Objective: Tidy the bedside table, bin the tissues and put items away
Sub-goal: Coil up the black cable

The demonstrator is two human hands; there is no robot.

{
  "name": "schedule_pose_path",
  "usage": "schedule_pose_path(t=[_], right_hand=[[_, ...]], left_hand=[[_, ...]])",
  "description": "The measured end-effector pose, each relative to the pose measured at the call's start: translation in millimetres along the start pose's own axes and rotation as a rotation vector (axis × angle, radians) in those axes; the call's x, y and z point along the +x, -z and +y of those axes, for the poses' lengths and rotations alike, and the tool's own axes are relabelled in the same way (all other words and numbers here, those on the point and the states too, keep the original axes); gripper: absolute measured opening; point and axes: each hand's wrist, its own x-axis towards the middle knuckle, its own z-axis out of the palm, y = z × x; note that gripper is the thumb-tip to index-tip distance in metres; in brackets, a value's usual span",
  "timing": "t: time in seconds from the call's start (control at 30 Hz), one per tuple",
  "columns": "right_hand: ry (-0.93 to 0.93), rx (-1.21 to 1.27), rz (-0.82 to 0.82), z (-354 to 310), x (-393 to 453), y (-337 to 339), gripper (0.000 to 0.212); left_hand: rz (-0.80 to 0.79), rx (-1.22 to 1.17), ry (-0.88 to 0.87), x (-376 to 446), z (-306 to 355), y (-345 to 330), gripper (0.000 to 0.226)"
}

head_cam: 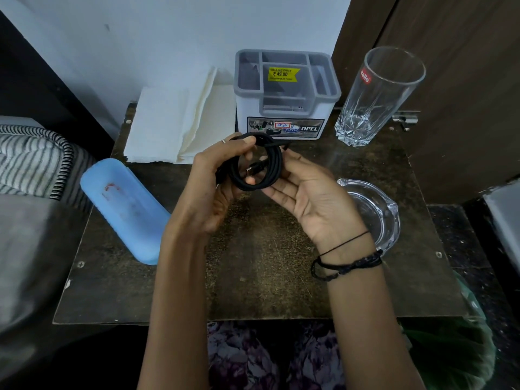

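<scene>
Black cable (pixel 260 164): coiled, held just before the organiser (pixel 284 91) (likely its destination).
Left hand (pixel 216 175): fingers curled around the coil, keeping the loops together.
Right hand (pixel 306 192): fingers straight, supporting it.
Tissues (pixel 174 122): left of organiser, not binned.

Matt black cable (pixel 261 164); clear glossy glass tumbler (pixel 377 97); worn tabletop (pixel 253 277).

A black cable (pixel 260 164) is wound into a round coil, held up above the worktop (pixel 253 263). White tissues (pixel 180 122) lie in a flat stack at 11 o'clock. A grey and white organizer (pixel 284 94) stands at 12 o'clock.
</scene>
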Motion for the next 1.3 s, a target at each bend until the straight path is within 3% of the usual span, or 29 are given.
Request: schedule_pose_path(t=[0.17,0.3,0.53,0.73,0.93,1.03,1.13,1.3], right_hand=[[-0.118,0.031,-0.111,-3.7,0.7,4.0,0.01],[-0.125,0.041,-0.106,-3.7,2.9,10.8,0.012],[0.053,-0.247,-0.061,-5.5,0.7,7.9,0.015],[0.203,-0.529,-0.103,-2.3,-6.9,-4.6,0.018],[0.387,-0.783,0.046,5.3,-1.3,-14.0,0.041],[0.386,-0.791,0.064,3.5,-4.5,-18.3,0.034],[0.416,-0.852,0.134,3.7,-6.0,-17.8,0.057],[0.557,-0.947,0.205,4.1,-11.0,-24.6,0.027]], left_hand=[[-0.011,0.0,-0.011,1.5,-1.5,0.5,0.015],[0.02,0.146,-0.044,3.7,-2.8,-11.3,0.018],[0.173,0.28,-0.108,9.0,-6.2,-10.0,0.022],[0.151,0.21,-0.056,7.3,-6.0,-8.6,0.02],[0.114,0.108,-0.104,3.3,-0.5,-6.1,0.029],[0.116,0.092,-0.124,3.9,-1.4,-6.6,0.026],[0.154,0.086,-0.135,6.1,-2.9,-5.0,0.018],[0.191,0.143,-0.157,7.5,-5.5,-4.6,0.016]])
